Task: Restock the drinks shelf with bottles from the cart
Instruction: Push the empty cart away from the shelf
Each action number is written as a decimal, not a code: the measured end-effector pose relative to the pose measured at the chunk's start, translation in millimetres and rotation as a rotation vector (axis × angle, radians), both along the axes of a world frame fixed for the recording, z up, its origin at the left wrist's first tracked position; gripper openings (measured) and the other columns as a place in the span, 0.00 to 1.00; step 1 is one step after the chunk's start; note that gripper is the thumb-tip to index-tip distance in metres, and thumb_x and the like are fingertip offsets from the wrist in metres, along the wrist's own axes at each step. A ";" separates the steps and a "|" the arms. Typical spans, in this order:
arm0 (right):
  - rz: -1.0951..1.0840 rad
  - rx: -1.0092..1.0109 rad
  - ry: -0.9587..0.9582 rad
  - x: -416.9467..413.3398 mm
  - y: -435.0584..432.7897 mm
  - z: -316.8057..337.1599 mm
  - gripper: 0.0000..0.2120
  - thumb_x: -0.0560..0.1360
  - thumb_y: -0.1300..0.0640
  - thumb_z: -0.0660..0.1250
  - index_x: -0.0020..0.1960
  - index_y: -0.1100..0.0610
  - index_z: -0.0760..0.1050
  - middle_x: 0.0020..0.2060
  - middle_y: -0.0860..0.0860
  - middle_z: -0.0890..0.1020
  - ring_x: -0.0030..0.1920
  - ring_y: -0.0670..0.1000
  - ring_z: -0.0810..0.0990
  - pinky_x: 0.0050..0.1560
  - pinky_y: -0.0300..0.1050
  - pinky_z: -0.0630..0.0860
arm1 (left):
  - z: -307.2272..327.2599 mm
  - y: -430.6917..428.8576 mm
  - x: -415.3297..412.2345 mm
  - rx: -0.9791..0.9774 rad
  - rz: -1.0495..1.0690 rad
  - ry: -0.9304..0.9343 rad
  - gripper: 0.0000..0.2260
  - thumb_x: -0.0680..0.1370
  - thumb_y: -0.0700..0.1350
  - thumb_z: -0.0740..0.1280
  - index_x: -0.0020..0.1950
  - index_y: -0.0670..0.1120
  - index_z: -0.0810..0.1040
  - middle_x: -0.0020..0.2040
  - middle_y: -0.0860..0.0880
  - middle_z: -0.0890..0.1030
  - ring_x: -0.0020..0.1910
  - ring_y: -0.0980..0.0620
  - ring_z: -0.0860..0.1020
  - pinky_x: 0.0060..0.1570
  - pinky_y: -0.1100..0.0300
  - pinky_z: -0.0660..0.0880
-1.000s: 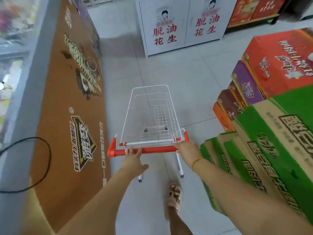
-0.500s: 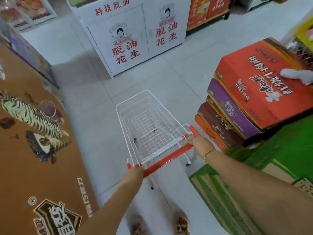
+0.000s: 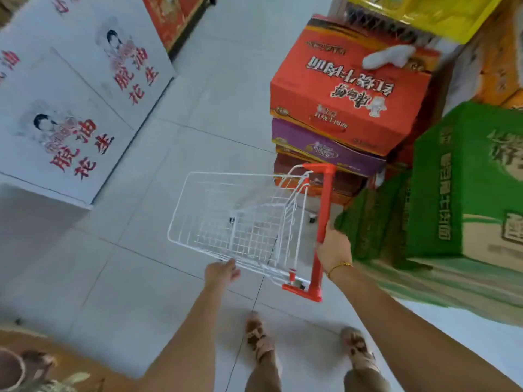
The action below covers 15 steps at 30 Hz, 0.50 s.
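The small white wire cart (image 3: 177, 207) stands on the tiled floor in front of me, its basket empty and no bottles visible in it. Its red handle (image 3: 325, 205) now runs away from me along the cart's right side. My right hand (image 3: 334, 248) grips the near part of that handle. My left hand (image 3: 222, 271) is off the handle, its loosely bent fingers right at the near wire rim of the basket and holding nothing. No drinks shelf is in view.
A stack of cartons, red (image 3: 339, 108) over purple (image 3: 319, 148), stands just beyond the cart. Green cartons (image 3: 458, 193) crowd the right. A white cabinet (image 3: 70, 108) with red characters fills the left. My sandalled feet (image 3: 259, 338) stand behind the cart.
The cart has swung round to the left, so its handle now points away from me. My left hand has let go of the handle and sits by the basket rim. My right hand keeps its grip.
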State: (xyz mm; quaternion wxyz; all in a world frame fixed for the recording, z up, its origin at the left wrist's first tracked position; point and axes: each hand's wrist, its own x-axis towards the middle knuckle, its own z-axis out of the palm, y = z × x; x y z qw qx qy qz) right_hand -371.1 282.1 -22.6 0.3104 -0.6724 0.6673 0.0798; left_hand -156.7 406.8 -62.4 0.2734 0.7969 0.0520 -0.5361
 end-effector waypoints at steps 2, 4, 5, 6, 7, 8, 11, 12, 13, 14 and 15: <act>-0.038 -0.020 0.017 0.6 -7.6 -0.5 0.29 0.76 0.62 0.62 0.75 0.60 0.56 0.54 0.60 0.79 0.53 0.61 0.79 0.53 0.50 0.76 | -4.5 -30.1 -6.6 -0.069 -0.147 0.035 0.13 0.78 0.37 0.62 0.62 0.35 0.73 0.25 0.51 0.81 0.30 0.54 0.80 0.46 0.59 0.80; -0.038 -0.045 0.062 0.5 -17.8 -1.3 0.27 0.77 0.62 0.61 0.74 0.60 0.58 0.55 0.61 0.78 0.53 0.60 0.79 0.53 0.49 0.76 | -5.1 -60.2 -23.5 -0.084 -0.320 0.042 0.15 0.79 0.36 0.60 0.65 0.33 0.71 0.43 0.42 0.84 0.39 0.52 0.83 0.43 0.61 0.78; -0.038 -0.045 0.087 -0.6 -21.7 0.3 0.24 0.77 0.62 0.60 0.72 0.60 0.60 0.54 0.61 0.78 0.53 0.60 0.79 0.52 0.49 0.76 | -3.5 -75.0 -31.8 -0.072 -0.405 0.001 0.17 0.79 0.37 0.59 0.67 0.34 0.68 0.55 0.38 0.81 0.51 0.46 0.82 0.48 0.59 0.77; -0.053 -0.045 0.099 -3.4 -25.5 1.1 0.21 0.77 0.62 0.61 0.69 0.60 0.64 0.53 0.60 0.78 0.52 0.59 0.79 0.52 0.48 0.76 | -3.8 -85.0 -39.7 -0.066 -0.614 -0.091 0.20 0.79 0.39 0.59 0.71 0.38 0.64 0.64 0.38 0.75 0.61 0.43 0.77 0.54 0.56 0.75; -0.095 -0.041 0.088 -8.0 -30.7 2.4 0.17 0.77 0.62 0.61 0.65 0.60 0.70 0.51 0.59 0.79 0.51 0.59 0.80 0.52 0.48 0.77 | -6.9 -85.3 -47.6 -0.085 -0.734 -0.094 0.24 0.79 0.41 0.60 0.75 0.42 0.59 0.69 0.40 0.70 0.65 0.42 0.73 0.58 0.55 0.73; -0.152 -0.029 0.070 -13.4 -37.4 3.5 0.13 0.76 0.61 0.62 0.60 0.60 0.74 0.49 0.58 0.81 0.50 0.59 0.81 0.51 0.48 0.78 | -7.8 -78.4 -52.4 -0.093 -0.950 -0.084 0.27 0.79 0.44 0.62 0.76 0.46 0.56 0.72 0.42 0.67 0.67 0.43 0.70 0.60 0.54 0.72; -0.264 0.026 0.066 -30.6 -55.7 6.1 0.10 0.76 0.56 0.65 0.51 0.62 0.78 0.44 0.58 0.82 0.46 0.59 0.82 0.49 0.49 0.80 | -23.2 -34.2 -52.0 -0.013 -1.312 -0.237 0.30 0.77 0.50 0.65 0.76 0.51 0.56 0.76 0.48 0.59 0.74 0.48 0.60 0.71 0.50 0.61; -0.271 0.036 0.077 -34.3 -60.6 6.8 0.11 0.76 0.55 0.65 0.50 0.63 0.78 0.45 0.58 0.82 0.46 0.59 0.82 0.48 0.49 0.80 | -31.0 -20.8 -46.8 -0.027 -1.406 -0.342 0.30 0.77 0.47 0.65 0.76 0.53 0.55 0.77 0.49 0.56 0.75 0.49 0.58 0.72 0.51 0.61; -0.269 0.040 0.086 -36.0 -64.9 7.3 0.11 0.77 0.55 0.65 0.51 0.63 0.77 0.45 0.59 0.82 0.47 0.59 0.81 0.48 0.49 0.79 | -36.2 -13.2 -44.3 -0.048 -1.309 -0.403 0.30 0.78 0.42 0.64 0.76 0.53 0.53 0.78 0.48 0.53 0.75 0.48 0.56 0.71 0.53 0.62; -0.256 0.037 0.095 -35.7 -68.2 8.3 0.12 0.77 0.55 0.65 0.52 0.64 0.76 0.46 0.59 0.82 0.48 0.60 0.81 0.48 0.49 0.79 | -39.3 -10.5 -41.8 -0.017 -1.229 -0.432 0.30 0.79 0.39 0.61 0.77 0.52 0.51 0.78 0.47 0.50 0.76 0.47 0.54 0.71 0.54 0.63; -0.241 0.024 0.103 -34.1 -70.9 7.4 0.12 0.77 0.55 0.65 0.53 0.64 0.75 0.47 0.59 0.81 0.49 0.60 0.81 0.48 0.49 0.78 | -37.8 -12.6 -45.3 -0.007 -1.070 -0.403 0.29 0.80 0.38 0.58 0.77 0.49 0.48 0.78 0.45 0.46 0.76 0.45 0.52 0.70 0.55 0.62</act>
